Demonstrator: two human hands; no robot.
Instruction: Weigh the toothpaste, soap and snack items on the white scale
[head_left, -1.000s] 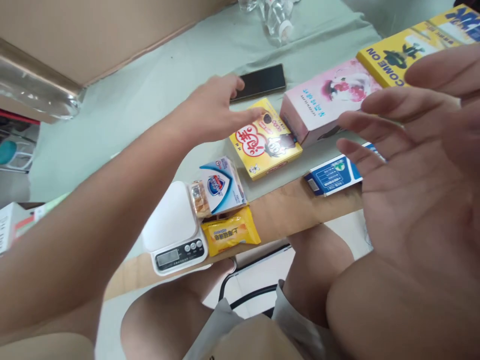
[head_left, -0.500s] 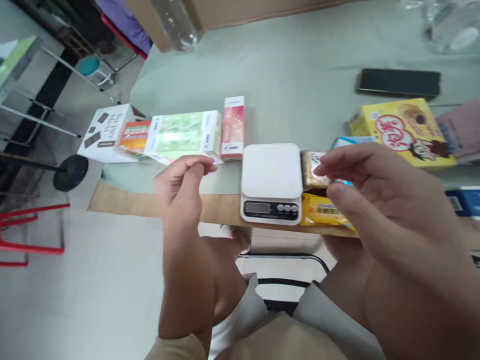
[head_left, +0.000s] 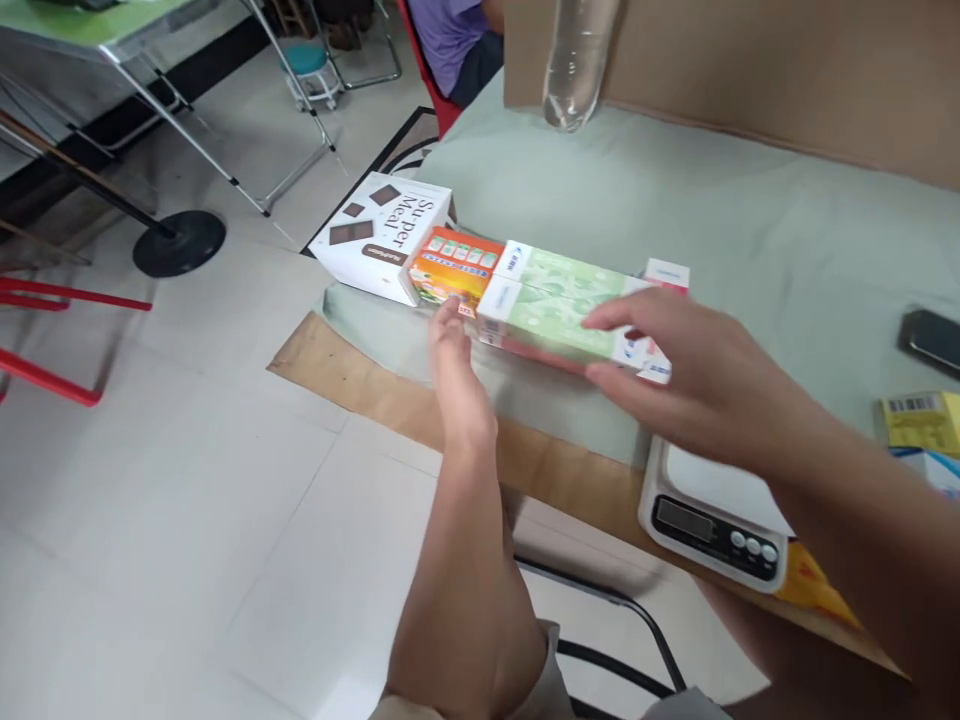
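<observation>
My left hand (head_left: 457, 375) is held up in front of an orange box (head_left: 457, 262), its fingers stretched and holding nothing. Further right, my right hand (head_left: 686, 370) hovers over the right end of two green-and-white boxes (head_left: 559, 292) lying side by side, thumb and fingers apart. Whether its fingertips touch them I cannot tell. Behind that hand a pink-and-white box (head_left: 667, 272) is mostly hidden. A white box with chocolate pictures (head_left: 382, 235) stands left of the orange one. Below my right forearm is a white kitchen scale (head_left: 712, 520), its plate partly covered.
A clear plastic bottle (head_left: 577, 70) leans by the cardboard (head_left: 735, 80) at the back. A phone (head_left: 934, 340), a yellow box (head_left: 922, 422) and a yellow packet (head_left: 814, 590) are at the right. Past the table's left edge, a person in purple (head_left: 457, 45) sits near a black stand base (head_left: 178, 243).
My view has swung left from the yellow and pink boxes to the row with the green boxes. Both hands have moved left across to this row.
</observation>
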